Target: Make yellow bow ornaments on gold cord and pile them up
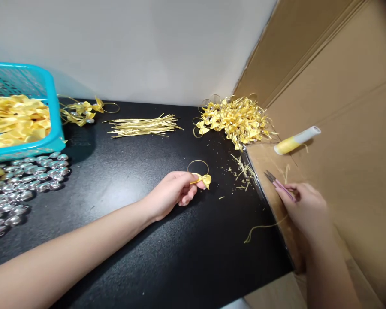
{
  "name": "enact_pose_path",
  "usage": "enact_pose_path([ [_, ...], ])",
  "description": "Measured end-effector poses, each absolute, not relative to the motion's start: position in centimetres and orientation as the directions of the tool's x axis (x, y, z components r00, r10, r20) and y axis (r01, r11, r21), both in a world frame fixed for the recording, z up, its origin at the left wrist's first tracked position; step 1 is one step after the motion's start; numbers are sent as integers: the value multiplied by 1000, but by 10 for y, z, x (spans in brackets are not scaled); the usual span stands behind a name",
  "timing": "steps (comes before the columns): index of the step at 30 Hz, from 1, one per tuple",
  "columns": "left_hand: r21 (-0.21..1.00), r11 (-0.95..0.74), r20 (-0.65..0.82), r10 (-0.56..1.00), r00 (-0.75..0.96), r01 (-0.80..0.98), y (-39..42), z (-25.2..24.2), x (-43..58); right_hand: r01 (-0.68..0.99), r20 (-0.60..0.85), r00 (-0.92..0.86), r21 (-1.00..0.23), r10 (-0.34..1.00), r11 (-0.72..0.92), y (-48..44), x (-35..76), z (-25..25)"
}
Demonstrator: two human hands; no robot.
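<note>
Between the thumb and fingers of my left hand (176, 193) is a yellow bow (206, 179), with a thin gold wire ring (198, 161) standing up behind it. My right hand (304, 206), at the right over the cardboard, is closed on small pink-handled scissors (284, 189) whose dark blades point up and left. Wire clippings (244, 171) lie on the black table (131, 159) between the hands. Behind them is a heap of finished-looking yellow bows with rings (234, 118). A bundle of gold wires (143, 125) lies beyond my left hand.
A turquoise basket (56, 116) of yellow bows (16, 118) stands at the left, with silver beads (22, 189) before it. A few ringed bows (82, 112) lie beside it. Cardboard walls (334, 77) rise at the right, near a white-and-yellow tube (297, 140). A loose thread (260, 226) crosses the table edge.
</note>
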State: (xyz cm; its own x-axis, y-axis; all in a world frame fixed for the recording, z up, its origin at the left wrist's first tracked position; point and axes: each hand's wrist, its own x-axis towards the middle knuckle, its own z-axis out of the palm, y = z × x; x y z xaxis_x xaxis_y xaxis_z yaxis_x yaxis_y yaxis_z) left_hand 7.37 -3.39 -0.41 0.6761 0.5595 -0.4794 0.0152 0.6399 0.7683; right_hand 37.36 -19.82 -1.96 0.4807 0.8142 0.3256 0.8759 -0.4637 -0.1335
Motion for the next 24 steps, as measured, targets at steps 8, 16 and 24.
enact_pose_path([
  [8,779,627,-474,566,675,21,-35,-4,75,891,384,443,-88,810,-445,-188,369,-22],
  [16,808,588,-457,590,665,34,-36,-6,75,603,42,382,-768,923,-215,-168,266,30],
  [24,844,535,-423,622,659,36,-39,-7,75,830,156,174,-555,972,-59,-135,228,32],
])
